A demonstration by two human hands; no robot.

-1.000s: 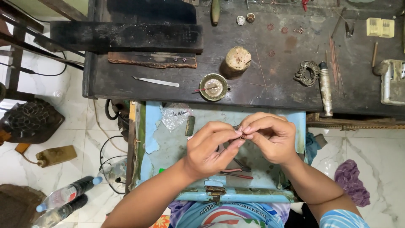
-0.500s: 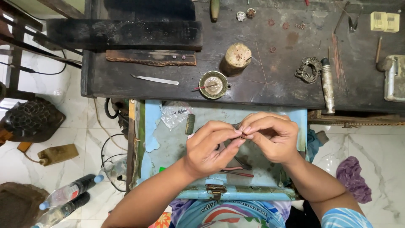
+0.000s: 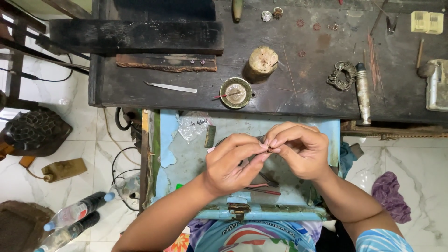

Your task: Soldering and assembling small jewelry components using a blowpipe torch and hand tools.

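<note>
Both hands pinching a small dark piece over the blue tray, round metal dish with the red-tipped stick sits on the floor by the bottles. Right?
Not quite. The head view shows the round metal dish with the red-tipped stick on the dark workbench, not on the floor. The rest holds: left hand and right hand pinch a small dark piece over the blue tray.

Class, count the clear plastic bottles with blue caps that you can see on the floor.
2: both clear plastic bottles lie side by side on the white tiled floor at lower left, one above the other. The frame edge cuts the lower one; more may lie outside.
</note>
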